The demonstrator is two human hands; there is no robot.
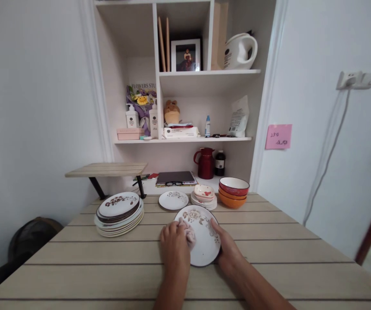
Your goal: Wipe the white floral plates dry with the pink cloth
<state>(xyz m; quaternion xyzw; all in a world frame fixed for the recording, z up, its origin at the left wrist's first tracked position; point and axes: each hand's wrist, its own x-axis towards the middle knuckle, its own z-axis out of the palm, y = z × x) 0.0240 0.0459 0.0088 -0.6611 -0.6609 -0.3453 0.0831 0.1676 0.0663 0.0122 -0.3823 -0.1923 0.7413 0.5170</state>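
A round white plate (204, 249) with a dark rim and brown flower pattern is held tilted above the table. My right hand (229, 252) grips its right edge, thumb on the face and the other fingers behind. My left hand (175, 241) is closed on a crumpled pale cloth (188, 234), which presses against the plate's left part. Just behind, another flowered plate (173, 200) lies flat on the table. Beside it sits a small stack of white dishes (204, 199), with red-marked ones on top.
On the slatted wooden table (123, 258), a tall plate stack (120, 213) stands at left, below a small raised shelf (106, 169). Orange and red bowls (233, 193) are nested at back right. Behind are a laptop (175, 177), a red jug (205, 163) and white shelving (209, 73).
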